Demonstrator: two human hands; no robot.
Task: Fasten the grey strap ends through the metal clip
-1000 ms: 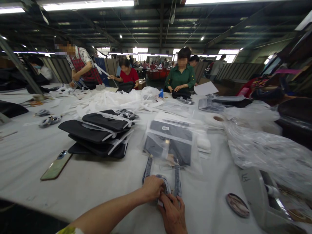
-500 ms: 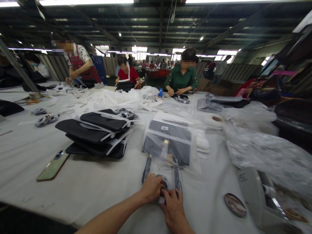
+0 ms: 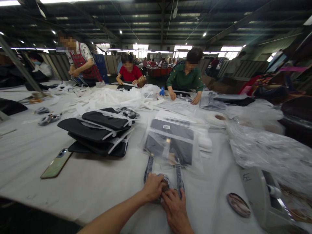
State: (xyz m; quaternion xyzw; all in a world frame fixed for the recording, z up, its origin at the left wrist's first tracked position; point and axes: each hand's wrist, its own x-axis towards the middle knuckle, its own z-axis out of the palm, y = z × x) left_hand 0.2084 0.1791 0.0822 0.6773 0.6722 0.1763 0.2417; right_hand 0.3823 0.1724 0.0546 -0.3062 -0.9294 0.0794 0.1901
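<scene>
head view — both hands (image 3: 164, 195) pinch strap bundle (image 3: 167, 186) — bagged.

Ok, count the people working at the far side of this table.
3. A person in a red apron stands at far left, a person in a red top sits mid-table, a person in a green top leans right of centre. Others farther back are too small to count.

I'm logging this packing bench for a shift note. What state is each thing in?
Left hand: closed on the coiled grey strap.
Right hand: fingers pressing the same strap.
Clear plastic bag with dark pouch: flat, handles sticking out.
Stack of black pouches: piled, white strips across.
Green-backed phone: lying face down.
White tape roll: lying flat.
</scene>
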